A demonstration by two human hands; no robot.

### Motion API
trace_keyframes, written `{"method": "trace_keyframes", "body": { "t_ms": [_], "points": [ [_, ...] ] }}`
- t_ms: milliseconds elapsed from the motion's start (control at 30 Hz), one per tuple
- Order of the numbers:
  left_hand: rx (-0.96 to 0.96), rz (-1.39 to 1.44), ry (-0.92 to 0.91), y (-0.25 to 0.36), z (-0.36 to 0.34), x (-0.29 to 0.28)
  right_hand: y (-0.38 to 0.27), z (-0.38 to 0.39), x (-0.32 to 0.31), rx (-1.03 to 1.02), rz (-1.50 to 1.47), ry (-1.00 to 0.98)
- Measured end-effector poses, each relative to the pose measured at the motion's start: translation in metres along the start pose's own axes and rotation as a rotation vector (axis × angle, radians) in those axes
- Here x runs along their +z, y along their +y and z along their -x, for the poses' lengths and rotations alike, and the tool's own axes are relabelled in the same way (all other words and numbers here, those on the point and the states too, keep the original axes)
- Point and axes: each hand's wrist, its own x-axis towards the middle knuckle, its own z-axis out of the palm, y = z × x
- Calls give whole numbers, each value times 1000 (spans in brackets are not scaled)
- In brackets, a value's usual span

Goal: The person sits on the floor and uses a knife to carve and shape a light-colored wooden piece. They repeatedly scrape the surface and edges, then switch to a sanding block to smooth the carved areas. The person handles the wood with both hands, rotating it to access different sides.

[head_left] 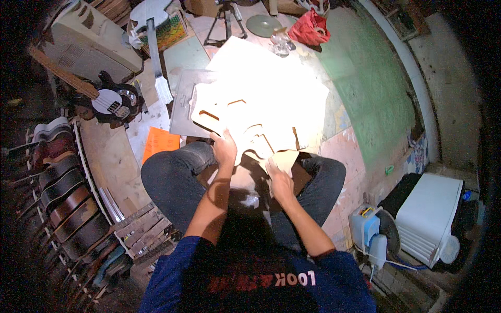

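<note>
A pale, flat piece shaped like an electric guitar body (245, 117), with several cut-out slots and hollows, lies over my lap and the floor ahead. Strong light washes out its far part, so its outline there is lost. My left hand (225, 148) is closed on its near left edge, by a long slot. Lower and to the right, my right hand (281, 180) is closed at a tan, shaded part of the near edge (287, 159). Its fingertips press against that part; whether it belongs to the same piece is hard to tell.
An orange sheet (160, 144) lies by my left knee. At the left are a dark bass guitar (112, 99) and a rack of guitars (68, 193). A tripod (227, 23) and red bag (310, 28) stand ahead. A white appliance (430, 214) is at the right.
</note>
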Motion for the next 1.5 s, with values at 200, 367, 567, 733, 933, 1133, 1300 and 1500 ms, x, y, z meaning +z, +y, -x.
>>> {"method": "trace_keyframes", "body": {
  "t_ms": [200, 367, 567, 733, 933, 1133, 1300, 1500],
  "points": [
    [44, -41, 122, 14, 6, -6, 35, 22, 18, -43, -397, 326],
    [330, -339, 400, -4, -9, 14, 18, 25, -2, -77, -564, 357],
    [582, -522, 50, 33, 16, 3, 30, 26, 7, -29, -693, 364],
    [992, -426, -326, 43, 30, 13, 31, 22, 8, 30, -738, 319],
    [778, -427, 35, 26, -10, 10, 38, 22, 14, 110, -728, 346],
    [880, -528, 18, 28, 16, 15, 35, 26, 9, 80, -710, 398],
    [1104, -517, -243, 20, 47, 11, 41, 21, 19, 139, -777, 402],
    [1177, -718, -258, 21, 55, 4, 48, 16, 24, 246, -489, 711]
  ]
}}
